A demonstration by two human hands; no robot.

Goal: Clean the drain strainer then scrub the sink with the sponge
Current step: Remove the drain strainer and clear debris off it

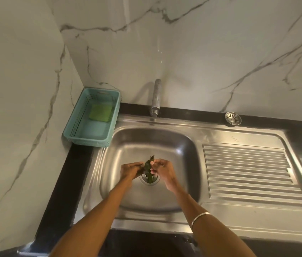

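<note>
- Steel sink [128, 138] is set in a black counter [59, 182]; a ribbed drainboard [248, 173] is seen on its right side.
- Both hands are held over the drain [149, 179] at the basin's centre.
- Left hand [130, 170]: fingers curled, dark green leaves [148, 166] gripped from the left.
- Right hand [162, 170]: the same leaves are pinched between fingertips from the right; a ring is seen on 1 finger, a silver bangle [199, 217] on the forearm.
- Leaves are held upright, the lower end reaching down over the drain opening; more green bits are seen in the opening.
- Strainer [233, 118]: round, metal, perforated, lying on the counter at the sink's back right edge, well apart from the hands.
- Sponge [100, 112]: green, lying flat in the far half of a teal basket [72, 127].
- Basket is placed at the back left corner of the counter, just beside the sink rim.
- Tap [155, 101] is mounted at the back edge, spout over the rim; no running water is visible.
- Marble-pattern walls [202, 52] are seen behind and to the left.
</note>
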